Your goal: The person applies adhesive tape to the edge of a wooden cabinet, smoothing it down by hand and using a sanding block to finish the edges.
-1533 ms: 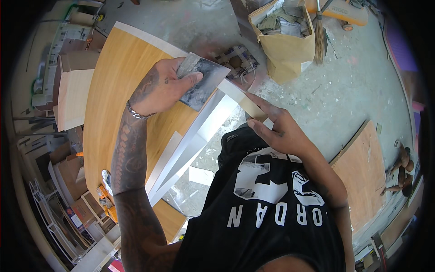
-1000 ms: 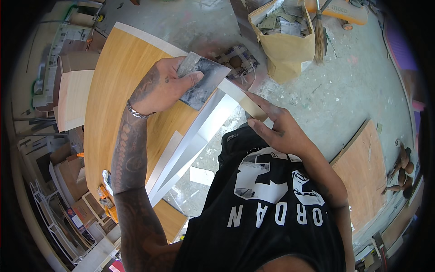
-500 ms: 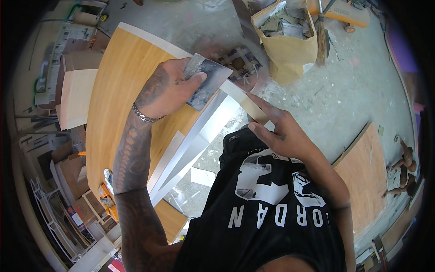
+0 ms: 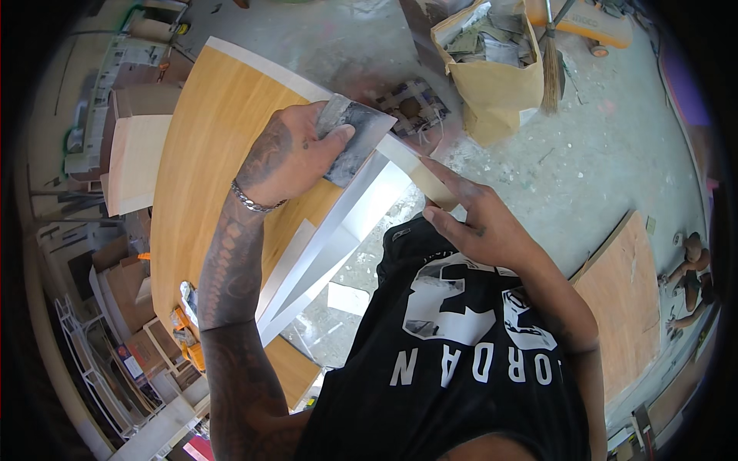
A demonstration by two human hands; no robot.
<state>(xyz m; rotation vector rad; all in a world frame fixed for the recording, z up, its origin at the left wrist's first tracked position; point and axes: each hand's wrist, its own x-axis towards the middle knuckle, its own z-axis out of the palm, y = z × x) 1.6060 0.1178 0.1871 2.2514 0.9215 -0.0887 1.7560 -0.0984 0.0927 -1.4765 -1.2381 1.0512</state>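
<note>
Plate [image 4: 367, 142] gripped by left hand [image 4: 296, 154] lies at edge of panel [image 4: 207, 146]; right hand [image 4: 488, 223] pinches strip [image 4: 430, 183], floor [image 4: 600, 154] spreading rightward.

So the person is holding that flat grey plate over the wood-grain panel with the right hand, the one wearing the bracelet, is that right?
Not quite: the head view shows the left hand, the one wearing the bracelet, holding the flat grey plate over the wood-grain panel.

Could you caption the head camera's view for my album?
Left hand holds a grey plate over a wooden panel; right hand holds a pale strip near the panel's corner.
</note>
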